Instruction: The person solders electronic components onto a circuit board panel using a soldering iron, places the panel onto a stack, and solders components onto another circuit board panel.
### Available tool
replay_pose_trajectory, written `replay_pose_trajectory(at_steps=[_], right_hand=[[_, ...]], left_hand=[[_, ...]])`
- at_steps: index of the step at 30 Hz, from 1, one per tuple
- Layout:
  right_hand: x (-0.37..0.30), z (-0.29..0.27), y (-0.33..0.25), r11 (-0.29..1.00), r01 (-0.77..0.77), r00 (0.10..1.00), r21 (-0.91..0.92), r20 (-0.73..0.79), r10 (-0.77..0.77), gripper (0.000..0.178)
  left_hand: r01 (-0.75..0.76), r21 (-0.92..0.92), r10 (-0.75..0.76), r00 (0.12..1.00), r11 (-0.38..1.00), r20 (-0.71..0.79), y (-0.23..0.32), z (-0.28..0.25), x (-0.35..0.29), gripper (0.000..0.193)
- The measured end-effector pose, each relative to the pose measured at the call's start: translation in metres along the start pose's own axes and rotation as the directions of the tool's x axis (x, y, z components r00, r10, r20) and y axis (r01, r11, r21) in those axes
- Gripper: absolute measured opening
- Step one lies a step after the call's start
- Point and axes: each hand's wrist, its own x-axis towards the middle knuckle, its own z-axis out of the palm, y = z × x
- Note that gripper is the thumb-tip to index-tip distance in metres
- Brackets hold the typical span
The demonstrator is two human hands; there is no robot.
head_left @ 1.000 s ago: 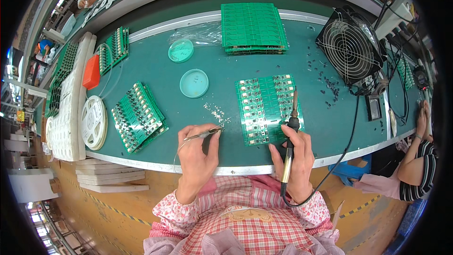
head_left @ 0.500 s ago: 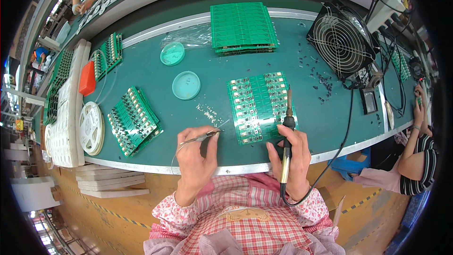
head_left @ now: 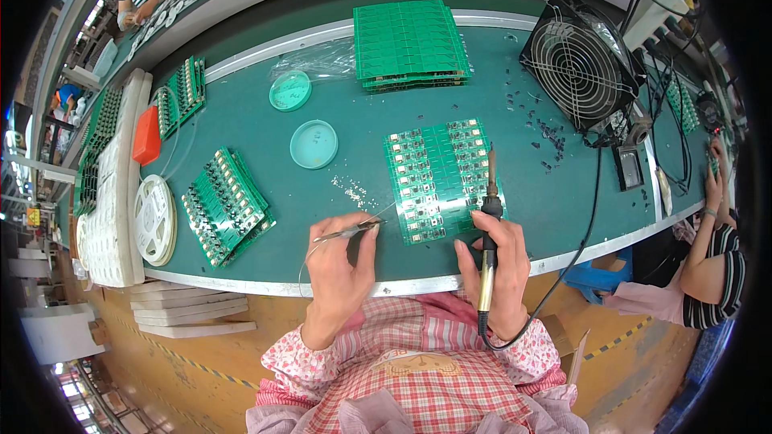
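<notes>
Bench seen from above, with clock positions read about the centre of the view: green workbench (head_left: pixel 563 209), spread across the field; black fan (head_left: pixel 572 72) with wire guard, at two o'clock; stack of green circuit boards (head_left: pixel 412 38), at twelve; circuit panel (head_left: pixel 438 185), flat on the bench at three; second board stack (head_left: pixel 229 205), skewed, at nine; left hand (head_left: pixel 338 273), at seven, in a narrow pinch; right hand (head_left: pixel 508 265), at four, closed round a handle. Held in the right hand: soldering iron (head_left: pixel 487 285), tip towards twelve, above the panel's two-o'clock margin, contact impossible to tell. Between ten and eleven: two shallow turquoise dishes (head_left: pixel 314 145). Pinched between left thumb and fingers: silver tweezers (head_left: pixel 344 231), near the panel's eight-o'clock side, together with a thin wire (head_left: pixel 388 210). Smallest, at nine: scattered white parts (head_left: pixel 351 190).
</notes>
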Motion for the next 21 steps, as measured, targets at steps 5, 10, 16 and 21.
replay_pose_trajectory(at_steps=[5,10,16,21], right_hand=[[-0.0004,0.0,0.0,1.0,0.0,1.0,-0.004,-0.004,0.0,0.052],[-0.001,0.0,0.0002,1.0,-0.007,1.0,-0.006,0.006,0.007,0.052],[-0.0005,-0.0014,-0.0009,1.0,-0.012,1.0,-0.01,0.019,0.013,0.053],[-0.0006,-0.0013,-0.0006,1.0,-0.007,1.0,-0.016,0.022,0.008,0.053]], left_hand=[[-0.043,0.016,0.043,0.999,0.999,0.004,-0.0015,-0.0004,0.0005,0.007],[-0.051,0.006,0.051,0.998,0.999,0.02,0.0015,-0.0021,0.0027,0.007],[-0.034,0.001,0.034,0.999,0.999,0.001,-0.0015,-0.0014,0.0012,0.007],[-0.019,0.008,0.019,1.0,1.0,0.006,-0.0014,-0.0018,0.0003,0.007]])
